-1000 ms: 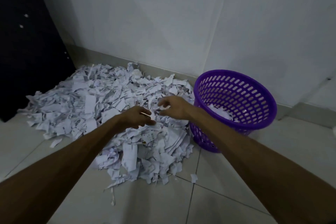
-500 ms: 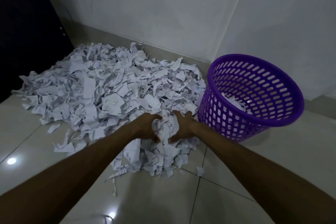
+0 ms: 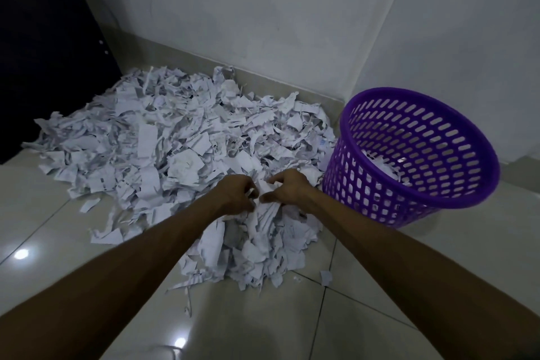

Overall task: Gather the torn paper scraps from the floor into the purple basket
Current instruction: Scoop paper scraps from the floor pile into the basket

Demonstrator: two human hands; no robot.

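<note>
A big heap of torn white paper scraps (image 3: 163,149) covers the tiled floor in the corner. The purple basket (image 3: 455,199), perforated plastic, stands upright just right of the heap with some scraps (image 3: 382,165) inside. My left hand (image 3: 236,191) and my right hand (image 3: 287,187) meet at the near right part of the heap, close to the basket's left wall. Both have their fingers curled around one bunch of scraps (image 3: 264,193) pressed between them. The fingertips are buried in the paper.
White walls meet in a corner behind the basket. A dark door or cabinet (image 3: 43,52) stands at the left, touching the heap's far edge. A few loose scraps (image 3: 325,276) lie on the glossy tiles near me.
Both hands have closed tighter on the bunch of scraps and lifted it slightly. The view has moved nearer and tilted down, so the heap and basket look larger.
</note>
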